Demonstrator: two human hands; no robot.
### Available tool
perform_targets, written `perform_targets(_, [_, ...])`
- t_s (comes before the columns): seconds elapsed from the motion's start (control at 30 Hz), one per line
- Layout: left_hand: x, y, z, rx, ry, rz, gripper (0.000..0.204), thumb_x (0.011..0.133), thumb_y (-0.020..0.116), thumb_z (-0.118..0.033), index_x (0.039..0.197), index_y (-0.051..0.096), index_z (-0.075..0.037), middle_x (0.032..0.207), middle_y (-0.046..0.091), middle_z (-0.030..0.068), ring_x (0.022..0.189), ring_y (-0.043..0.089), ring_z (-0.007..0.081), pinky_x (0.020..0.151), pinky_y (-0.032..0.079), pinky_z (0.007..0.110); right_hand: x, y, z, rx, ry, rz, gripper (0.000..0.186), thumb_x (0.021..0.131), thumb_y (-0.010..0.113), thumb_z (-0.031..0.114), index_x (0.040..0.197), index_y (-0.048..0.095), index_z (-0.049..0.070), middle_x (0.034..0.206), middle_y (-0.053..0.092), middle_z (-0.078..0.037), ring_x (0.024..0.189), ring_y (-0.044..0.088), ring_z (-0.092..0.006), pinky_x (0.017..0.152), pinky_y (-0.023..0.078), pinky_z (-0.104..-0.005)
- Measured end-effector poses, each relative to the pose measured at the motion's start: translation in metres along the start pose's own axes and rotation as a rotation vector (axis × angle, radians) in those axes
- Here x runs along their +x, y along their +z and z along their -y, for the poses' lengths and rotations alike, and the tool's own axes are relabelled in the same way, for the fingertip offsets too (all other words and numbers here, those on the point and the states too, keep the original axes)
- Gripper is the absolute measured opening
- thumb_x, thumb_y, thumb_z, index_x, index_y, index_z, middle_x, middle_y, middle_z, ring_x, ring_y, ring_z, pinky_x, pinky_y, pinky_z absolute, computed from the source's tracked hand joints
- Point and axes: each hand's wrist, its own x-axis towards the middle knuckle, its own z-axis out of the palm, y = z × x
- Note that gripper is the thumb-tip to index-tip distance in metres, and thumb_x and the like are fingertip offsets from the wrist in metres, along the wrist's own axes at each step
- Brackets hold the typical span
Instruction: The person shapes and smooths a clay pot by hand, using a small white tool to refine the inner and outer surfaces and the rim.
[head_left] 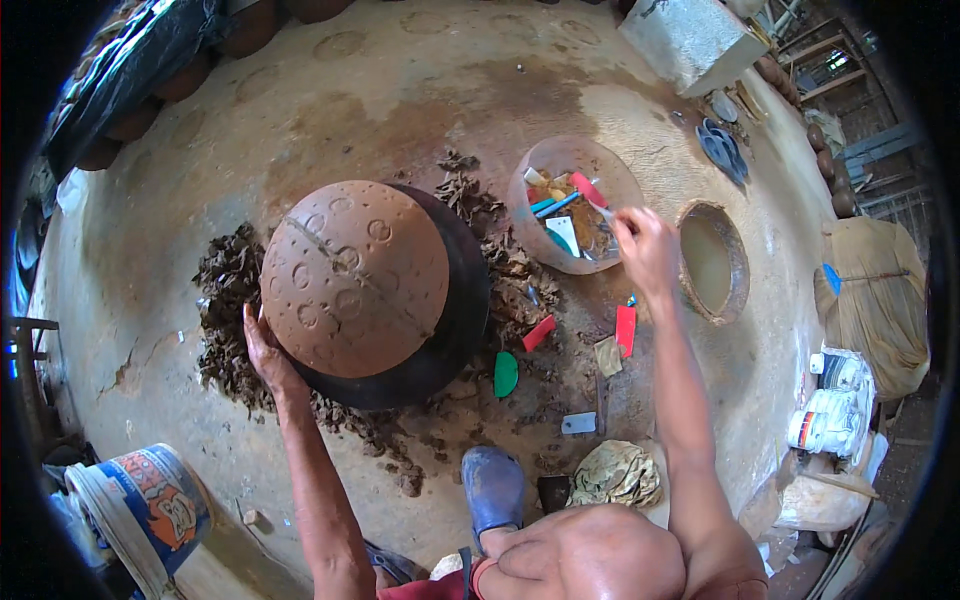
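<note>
L hand point(268, 355) isn't clenched: fingers loosely extended at the near-L edge of the clay dome point(355, 285), apparently touching; pressure can't be told. Dome sits just R of that hand, on/in a black round base point(468, 290), w/ dark scraps point(228, 285) piled round it. Risk: a hard L push could dent the clay if soft, or tip dome + base, as the scraps look loose.

R hand point(648, 245) seems to pinch a red-ended tool point(588, 188), ahead-L of it, over the clear tub point(580, 267). Poss. snag on tub contents, or slip if fingers are wet. Water basin point(743, 275) is just R of R hand; a careless elbow might knock it. Blue shoe point(493, 485), well behind-L of R hand, is near the green piece point(507, 374); a misstep could crush it.
</note>
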Motion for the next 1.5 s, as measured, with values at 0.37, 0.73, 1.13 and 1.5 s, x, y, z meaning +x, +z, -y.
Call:
perform_targets(0.37, [-0.117, -0.005, 0.013, 0.446, 0.247, -0.123, 0.074, 0.118, 0.046, -0.043, 0.173, 0.027, 0.003, 0.178, 0.033, 0.0205, 0.165, 0.029, 0.0321, 0.135, 0.017, 0.044, 0.056, 0.112, -0.072, -0.55, 0.188, 0.422, 0.017, 0.08, 0.073, 0.019, 0.089, 0.085, 0.012, 0.088, 0.079, -0.022, 0.086, 0.079, -0.0412, 0.079, 0.063, -0.0531])
perform_targets(0.73, [-0.108, 0.017, -0.008, 0.22, 0.167, -0.094, 0.123, 0.096, 0.057, -0.084, 0.177, 0.012, -0.003, 0.183, 0.016, 0.0229, 0.169, 0.015, 0.0365, 0.136, 0.012, 0.048, 0.11, 0.045, 0.235, 0.263, -0.605, 0.279, 0.012, 0.099, 0.072, 0.008, 0.106, 0.078, 0.0, 0.088, 0.079, -0.013, 0.075, 0.074, -0.0202, 0.072, 0.059, -0.0363])
perform_targets(1.13, [-0.144, 0.114, -0.071, 0.709, 0.512, -0.022, 0.154, 0.064, 0.105, -0.05, 0.178, 0.008, -0.013, 0.182, 0.013, 0.0243, 0.168, 0.017, 0.0409, 0.135, 0.022, 0.054, 0.123, 0.073, 0.313, 0.091, -0.865, 0.601, 0.014, 0.097, 0.073, 0.011, 0.106, 0.082, 0.01, 0.1, 0.08, -0.019, 0.096, 0.079, -0.036, 0.087, 0.062, -0.0485])
perform_targets(1.5, [-0.139, 0.111, -0.071, 0.68, 0.508, -0.032, 0.158, 0.062, 0.105, -0.052, 0.178, 0.007, -0.008, 0.182, 0.016, 0.0224, 0.167, 0.02, 0.0407, 0.135, 0.023, 0.053, 0.038, 0.022, 0.289, 0.22, -0.884, 0.348, 0.016, 0.087, 0.071, 0.001, 0.099, 0.078, 0.008, 0.09, 0.069, -0.013, 0.088, 0.073, -0.0327, 0.077, 0.059, -0.0469])
